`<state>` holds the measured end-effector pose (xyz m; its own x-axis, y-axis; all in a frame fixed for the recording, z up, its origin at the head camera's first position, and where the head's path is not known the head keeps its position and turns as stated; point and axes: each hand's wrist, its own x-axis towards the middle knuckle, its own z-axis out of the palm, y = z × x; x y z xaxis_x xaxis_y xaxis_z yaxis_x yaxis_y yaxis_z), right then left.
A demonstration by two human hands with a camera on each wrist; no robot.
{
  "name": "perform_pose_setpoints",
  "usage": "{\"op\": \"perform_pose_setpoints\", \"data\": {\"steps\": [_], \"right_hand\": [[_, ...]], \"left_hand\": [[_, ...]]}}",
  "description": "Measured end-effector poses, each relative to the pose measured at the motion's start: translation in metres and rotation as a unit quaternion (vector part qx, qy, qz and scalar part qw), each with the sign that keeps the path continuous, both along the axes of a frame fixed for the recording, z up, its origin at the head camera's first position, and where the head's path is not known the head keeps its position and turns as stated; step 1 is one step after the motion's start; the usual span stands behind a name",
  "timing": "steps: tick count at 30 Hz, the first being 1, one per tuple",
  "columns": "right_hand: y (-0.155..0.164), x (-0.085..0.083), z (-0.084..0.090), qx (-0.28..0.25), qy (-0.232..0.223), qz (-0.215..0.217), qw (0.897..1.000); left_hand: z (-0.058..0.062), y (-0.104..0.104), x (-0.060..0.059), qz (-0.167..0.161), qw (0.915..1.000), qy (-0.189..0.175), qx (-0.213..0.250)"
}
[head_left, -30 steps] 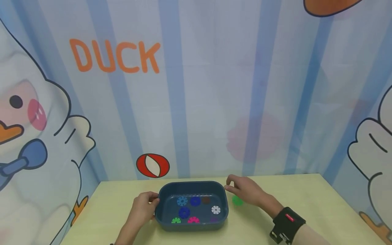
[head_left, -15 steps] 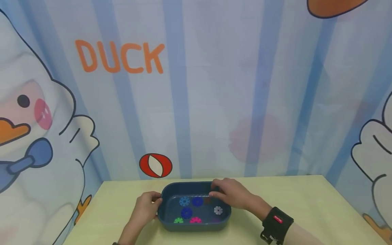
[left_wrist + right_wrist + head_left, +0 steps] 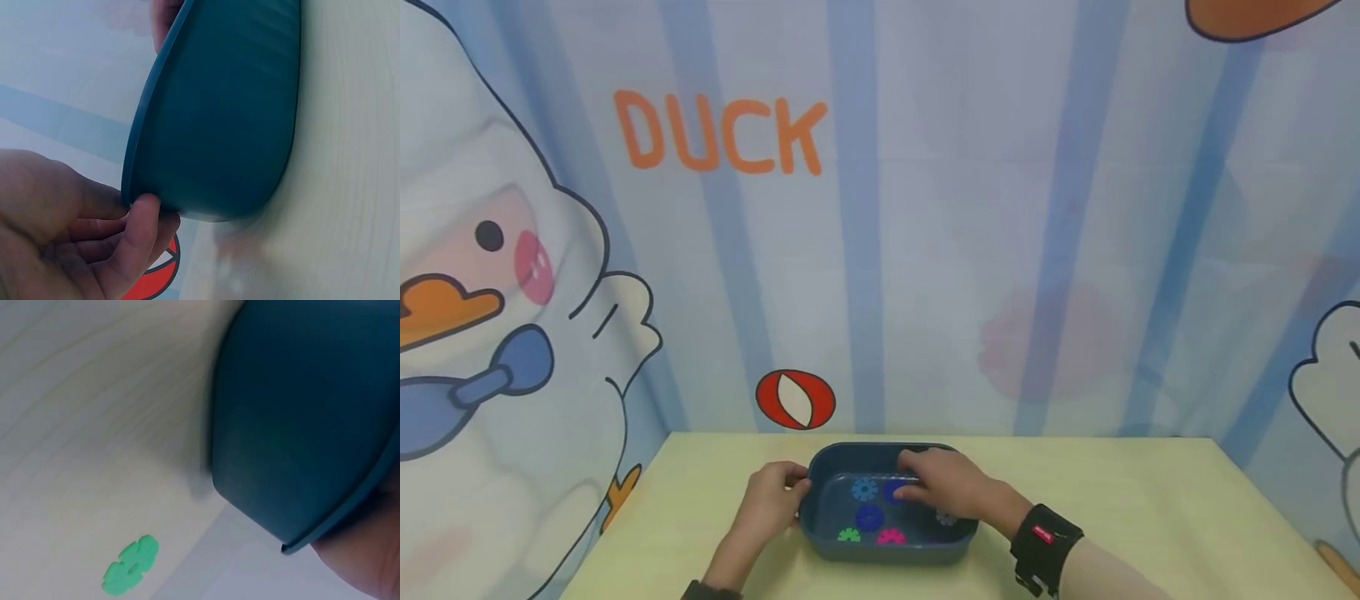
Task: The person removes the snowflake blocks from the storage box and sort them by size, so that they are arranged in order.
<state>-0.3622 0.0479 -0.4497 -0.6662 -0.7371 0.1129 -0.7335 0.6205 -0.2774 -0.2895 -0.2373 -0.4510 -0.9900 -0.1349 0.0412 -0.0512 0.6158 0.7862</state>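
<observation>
A dark blue-green plastic basin (image 3: 887,553) stands on the table with several notched plastic discs lying in it. My left hand (image 3: 772,500) grips its left rim; in the left wrist view, thumb and fingers pinch that edge. My right hand (image 3: 951,483) reaches over the right rim into the basin, with thumb and forefinger apart near a dark blue disc (image 3: 892,491). I see nothing between them. Also inside are a light blue disc (image 3: 864,489), another dark blue disc (image 3: 870,518), a green one (image 3: 848,535), a pink one (image 3: 891,537) and a partly hidden white one (image 3: 946,517).
In the right wrist view, a loose green disc (image 3: 131,565) lies on the table outside the basin. The pale yellow table (image 3: 1120,500) ends at a curtain (image 3: 940,208) printed with ducks. A black band (image 3: 1047,546) circles the right wrist.
My right hand has moved left, from beside the basin's right end, over the rim and in among the discs. It now covers the brown disc's spot. The left hand keeps its hold on the rim.
</observation>
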Motion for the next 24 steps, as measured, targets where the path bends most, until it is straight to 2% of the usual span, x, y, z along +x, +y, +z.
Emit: {"op": "perform_pose_setpoints", "data": {"steps": [15,24], "right_hand": [[-0.023,-0.004,-0.003,0.108,0.013,-0.027,0.994],[-0.027,-0.004,-0.008,0.129,0.047,-0.021,0.990]], "left_hand": [[-0.001,0.000,0.002,-0.003,1.0000,0.005,0.001],[-0.002,0.001,0.001,-0.003,1.0000,0.003,0.000]]}}
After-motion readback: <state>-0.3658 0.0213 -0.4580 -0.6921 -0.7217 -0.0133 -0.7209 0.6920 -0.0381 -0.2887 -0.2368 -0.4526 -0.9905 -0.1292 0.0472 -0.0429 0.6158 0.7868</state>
